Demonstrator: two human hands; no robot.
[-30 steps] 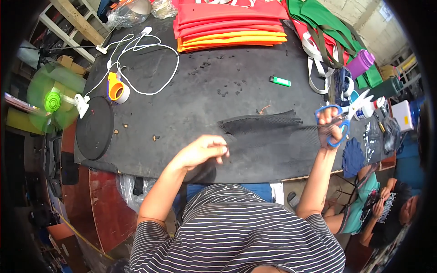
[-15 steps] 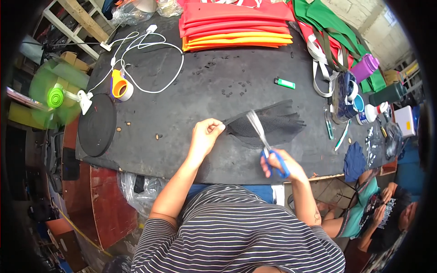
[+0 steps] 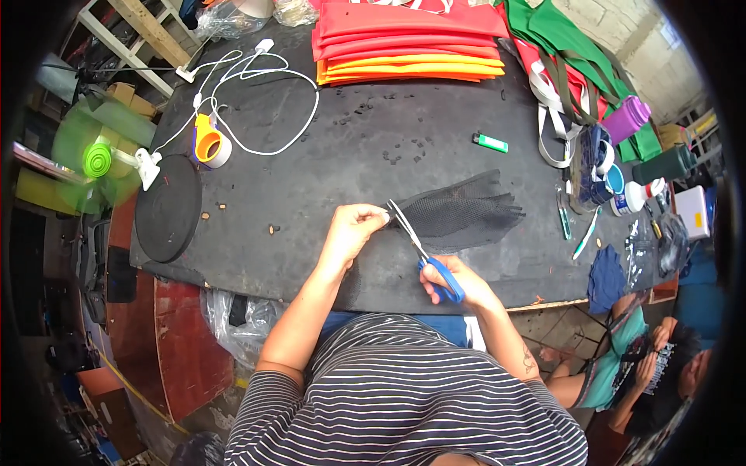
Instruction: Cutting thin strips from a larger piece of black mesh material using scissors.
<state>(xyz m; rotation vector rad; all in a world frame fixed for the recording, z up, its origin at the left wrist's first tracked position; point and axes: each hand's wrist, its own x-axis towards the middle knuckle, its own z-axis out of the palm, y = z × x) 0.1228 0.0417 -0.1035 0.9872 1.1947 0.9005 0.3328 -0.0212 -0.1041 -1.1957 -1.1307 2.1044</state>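
My left hand (image 3: 353,231) pinches the gathered left end of a piece of black mesh fabric (image 3: 462,213), which fans out to the right over the dark tabletop. In my right hand (image 3: 458,281) is a pair of scissors (image 3: 440,278) with blue handles. Its blades are parted and reach up-left to the gathered end, close beside my left fingertips. Whether the blades touch the mesh is too small to tell.
A stack of red and orange fabric (image 3: 412,43) lies at the back. On the left are a tape dispenser (image 3: 210,145), a white cable (image 3: 317,101), a round black coil (image 3: 167,210) and a spinning green fan (image 3: 97,160). A green lighter (image 3: 491,143) and a bottle (image 3: 633,197) sit right.
My right hand has moved left, bringing the scissors from above the mesh to its gathered end by my left fingers. My left hand keeps its pinch, nearly in place.
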